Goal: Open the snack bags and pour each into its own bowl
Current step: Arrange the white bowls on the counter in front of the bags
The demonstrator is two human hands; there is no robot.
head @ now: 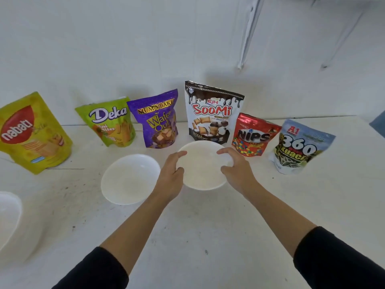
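White bowl [200, 163]: gripped at opposite rims by left hand [170, 174] and right hand [235, 170], fingers curled over its edge, just in front of upright Soomi bag [210, 113]. Second white bowl [130, 179]: on worktop [208, 226], beside it, leftward

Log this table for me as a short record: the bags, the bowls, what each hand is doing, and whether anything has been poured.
bags: six, upright in a back row: yellow bag, green bag, purple bag, white bag, red bag, blue bag
bag tops: look closed
bowls: three, white: middle bowl, left bowl, edge bowl cut off at left
poured: no snacks seen in any bowl
left hand: grips middle bowl's left rim
right hand: grips its right rim
surface: white table
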